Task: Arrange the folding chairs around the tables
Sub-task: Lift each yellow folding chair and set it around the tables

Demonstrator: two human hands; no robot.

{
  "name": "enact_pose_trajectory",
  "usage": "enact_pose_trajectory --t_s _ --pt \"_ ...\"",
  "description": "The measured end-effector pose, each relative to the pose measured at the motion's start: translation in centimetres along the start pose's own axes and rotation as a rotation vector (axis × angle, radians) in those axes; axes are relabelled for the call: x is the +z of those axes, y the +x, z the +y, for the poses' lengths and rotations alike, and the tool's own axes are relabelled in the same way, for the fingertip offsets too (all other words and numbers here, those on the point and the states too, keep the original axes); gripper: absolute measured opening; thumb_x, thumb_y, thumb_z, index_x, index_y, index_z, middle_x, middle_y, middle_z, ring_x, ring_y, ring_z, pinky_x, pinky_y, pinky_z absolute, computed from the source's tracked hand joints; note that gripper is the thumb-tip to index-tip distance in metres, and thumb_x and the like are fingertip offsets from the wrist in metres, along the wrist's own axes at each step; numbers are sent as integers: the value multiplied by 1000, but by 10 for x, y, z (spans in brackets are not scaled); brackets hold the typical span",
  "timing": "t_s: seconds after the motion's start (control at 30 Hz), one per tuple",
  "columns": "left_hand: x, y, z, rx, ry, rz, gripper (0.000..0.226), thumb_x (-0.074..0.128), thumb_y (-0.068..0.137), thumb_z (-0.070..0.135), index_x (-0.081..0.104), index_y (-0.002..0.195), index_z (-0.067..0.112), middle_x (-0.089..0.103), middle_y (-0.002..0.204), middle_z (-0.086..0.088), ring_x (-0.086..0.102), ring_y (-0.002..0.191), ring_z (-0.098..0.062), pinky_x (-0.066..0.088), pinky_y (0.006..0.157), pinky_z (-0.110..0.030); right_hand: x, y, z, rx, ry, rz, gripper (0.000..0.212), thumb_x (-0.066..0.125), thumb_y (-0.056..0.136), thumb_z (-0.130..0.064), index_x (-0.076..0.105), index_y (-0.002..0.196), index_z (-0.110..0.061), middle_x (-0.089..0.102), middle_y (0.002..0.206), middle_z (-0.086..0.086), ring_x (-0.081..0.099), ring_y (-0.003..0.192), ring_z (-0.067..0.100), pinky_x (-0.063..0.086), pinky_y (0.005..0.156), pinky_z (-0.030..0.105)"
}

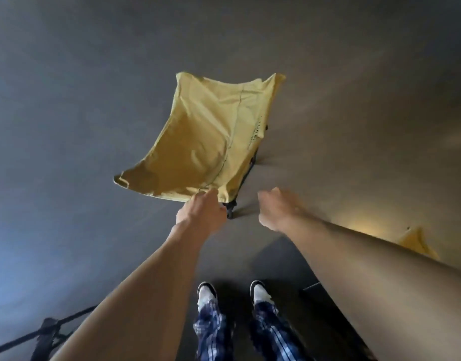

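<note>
Down at my feet, the head view shows a grey floor [94, 100] with one yellow folding camp chair [206, 136] standing on it ahead of me, its fabric seat sagging between four raised corners. Dark frame legs [230, 208] show under its near edge and along its right side, where they meet the floor.

My left hand [200, 212] reaches out to the near corner of the yellow fabric; its grip is closed on that corner, fingers curled over the edge and knuckles toward me. My right hand [275, 209] hangs just to the right of that same corner, apart from the chair and touching nothing; its fingers are loosely curled and it holds nothing. It is blurred, so finer detail of the fingers is lost.

Both forearms run bare from the lower edge of the view up to the hands. Between them, below, my two dark shoes with white toes [207, 293] stand on the floor, with blue plaid trousers [211, 332] above them.

At the right edge, behind my right forearm, a corner of a second yellow chair [417, 243] peeks out. A dark flat surface [328, 316] lies at the lower right, partly hidden by my arm. A black metal frame [41, 332] crosses the lower left corner; I cannot tell what it belongs to.
</note>
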State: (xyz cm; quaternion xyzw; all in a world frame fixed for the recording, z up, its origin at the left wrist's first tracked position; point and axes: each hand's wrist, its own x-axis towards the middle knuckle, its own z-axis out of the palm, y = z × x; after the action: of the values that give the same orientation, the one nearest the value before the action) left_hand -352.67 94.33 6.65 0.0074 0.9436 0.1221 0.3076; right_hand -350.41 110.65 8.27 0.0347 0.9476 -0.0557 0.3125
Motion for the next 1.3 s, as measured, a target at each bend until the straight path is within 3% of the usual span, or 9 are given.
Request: enact_pose_trajectory --t_s 0.1,0.2,0.27,0.37,0.53,0.77,0.97,1.13,1.3 --pt "11 38 12 70 17 -9 52 52 92 37 37 140 26 46 138 -9 52 120 -35 50 89 -45 14 5 11 130 73 -40 30 48 92 -10 56 120 -14 60 118 9 59 109 32 39 76 35" --pt "23 68 20 185 -5 -122 63 51 86 39 22 141 47 27 145 -10 47 120 -40 52 88 -53 26 15 5 211 159 -53 31 49 94 -12 53 125 -13 59 123 9 58 112 33 41 79 34" --pt "35 82 24 230 62 -208 60 52 89 39 28 144 36 24 147 -10 47 121 -39 50 93 -50 37 21 -1 255 216 -57 31 50 94 -14 54 124 -13 59 124 10 57 114 34 44 84 34" --pt "42 91 25 175 159 -115 45 52 95 30 44 136 13 30 141 -13 49 118 -39 47 93 -43 51 16 -8 295 282 -65 28 52 92 -15 56 120 -14 61 119 9 60 110 33 42 77 32" --pt "53 75 40 204 300 -54 37 53 95 19 51 128 3 37 130 -20 55 112 -40 47 91 -41 78 -16 12 433 347 -86 25 51 93 -19 55 118 -17 62 117 8 60 108 33 40 74 33" --pt "101 -3 68 448 472 -197 39 44 100 26 50 133 7 43 130 -16 54 120 -32 46 94 -36 95 -60 38 566 396 -63 35 48 95 -17 53 129 -17 59 124 10 59 112 34 42 77 36" --pt "160 -96 82 560 437 -427 38 46 94 26 57 127 11 56 125 -11 57 116 -34 48 90 -40 131 -103 56 482 476 18 5 45 94 -17 45 98 -20 51 90 1 57 91 28 42 73 37" --pt "186 -152 77 533 619 -555 28 49 92 23 61 115 13 63 113 -5 61 100 -27 45 77 -35 169 -141 64 338 432 -25 35 35 98 -24 46 131 -31 57 119 6 58 104 32 50 87 44" --pt "197 -175 37 267 828 -829 44 56 94 38 56 131 14 60 118 -3 58 109 -24 49 95 -39 198 -176 34 212 193 -93 39 37 95 -15 46 131 -24 22 147 17 23 133 41 31 103 54"
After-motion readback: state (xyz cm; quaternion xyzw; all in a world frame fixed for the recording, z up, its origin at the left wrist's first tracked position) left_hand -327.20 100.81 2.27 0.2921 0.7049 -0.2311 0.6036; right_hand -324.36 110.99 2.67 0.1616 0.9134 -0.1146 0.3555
